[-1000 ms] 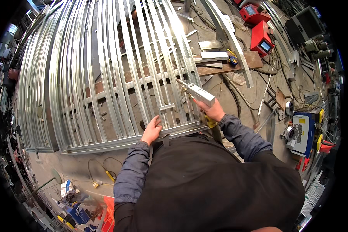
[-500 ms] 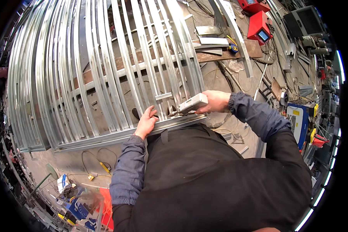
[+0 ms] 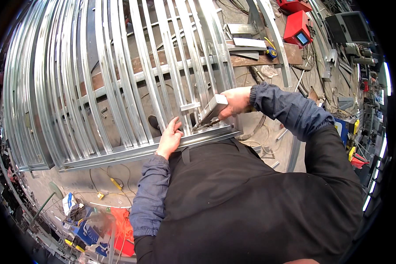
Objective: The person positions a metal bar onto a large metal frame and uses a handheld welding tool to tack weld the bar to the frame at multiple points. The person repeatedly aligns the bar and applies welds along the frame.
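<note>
A large frame of silver metal studs (image 3: 119, 88) lies flat in front of me. My left hand (image 3: 170, 137) rests open on its near bottom track (image 3: 132, 152), fingers spread against an upright stud. My right hand (image 3: 234, 102) grips a silver hand tool (image 3: 209, 112) by its body. The tool's dark jaws point down at the joint where a stud meets the bottom track, just right of my left hand.
Red machines (image 3: 297, 31) and a wooden board (image 3: 259, 55) with metal offcuts and a tape measure (image 3: 273, 53) lie at the far right. Cables, a yellow-handled tool (image 3: 114, 182) and blue and orange items (image 3: 101, 224) sit on the floor at lower left.
My right hand has lowered the tool from above the frame's right edge down and left to the stud joint. My left hand stayed on the bottom track.
</note>
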A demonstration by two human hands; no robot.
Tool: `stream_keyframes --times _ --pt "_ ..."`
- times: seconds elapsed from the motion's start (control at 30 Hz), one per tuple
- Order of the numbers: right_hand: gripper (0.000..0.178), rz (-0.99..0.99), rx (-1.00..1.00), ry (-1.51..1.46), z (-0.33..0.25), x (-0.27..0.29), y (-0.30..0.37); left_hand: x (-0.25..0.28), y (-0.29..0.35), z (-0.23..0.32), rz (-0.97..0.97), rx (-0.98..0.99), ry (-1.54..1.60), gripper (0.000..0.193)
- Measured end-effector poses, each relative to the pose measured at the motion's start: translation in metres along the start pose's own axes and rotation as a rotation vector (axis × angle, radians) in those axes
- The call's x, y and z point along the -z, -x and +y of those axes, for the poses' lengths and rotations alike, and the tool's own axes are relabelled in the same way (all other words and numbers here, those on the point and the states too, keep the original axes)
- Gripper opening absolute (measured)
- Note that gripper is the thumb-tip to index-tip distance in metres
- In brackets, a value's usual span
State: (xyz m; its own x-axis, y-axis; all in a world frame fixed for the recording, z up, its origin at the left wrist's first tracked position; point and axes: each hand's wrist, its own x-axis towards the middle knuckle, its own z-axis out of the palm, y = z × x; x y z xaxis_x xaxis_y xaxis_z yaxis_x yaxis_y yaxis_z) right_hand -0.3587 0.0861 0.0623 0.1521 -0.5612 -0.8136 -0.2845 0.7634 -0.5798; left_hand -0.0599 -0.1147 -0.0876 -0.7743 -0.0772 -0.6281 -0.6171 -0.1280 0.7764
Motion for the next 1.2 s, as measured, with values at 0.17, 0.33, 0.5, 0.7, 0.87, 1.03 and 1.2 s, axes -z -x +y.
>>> stream_keyframes --times 0.17,0.33,0.5,0.7,0.87,1.03,1.2 --pt "0.036 -0.030 0.010 0.002 -0.008 0.009 -0.005 0.002 0.001 0.005 -0.031 0.030 0.007 0.083" --pt "0.029 -0.055 0.000 0.037 -0.012 0.016 -0.011 0.002 0.002 0.008 -0.041 0.032 -0.010 0.084" --pt "0.025 -0.048 0.030 0.056 -0.018 0.020 -0.010 0.003 0.001 0.006 -0.057 0.011 -0.019 0.085" --pt "0.020 -0.110 0.064 -0.015 -0.008 0.019 -0.023 0.002 0.004 0.014 -0.061 0.032 -0.004 0.086" --pt "0.018 -0.090 0.043 -0.028 -0.013 0.020 -0.019 0.001 0.005 0.013 -0.050 0.016 -0.033 0.086" --pt "0.018 -0.100 0.053 -0.012 -0.015 0.020 -0.015 0.002 0.004 0.010 -0.059 0.020 -0.054 0.088" --pt "0.019 -0.081 0.046 0.008 -0.016 0.018 -0.012 0.000 0.005 0.016 -0.057 0.032 -0.043 0.089"
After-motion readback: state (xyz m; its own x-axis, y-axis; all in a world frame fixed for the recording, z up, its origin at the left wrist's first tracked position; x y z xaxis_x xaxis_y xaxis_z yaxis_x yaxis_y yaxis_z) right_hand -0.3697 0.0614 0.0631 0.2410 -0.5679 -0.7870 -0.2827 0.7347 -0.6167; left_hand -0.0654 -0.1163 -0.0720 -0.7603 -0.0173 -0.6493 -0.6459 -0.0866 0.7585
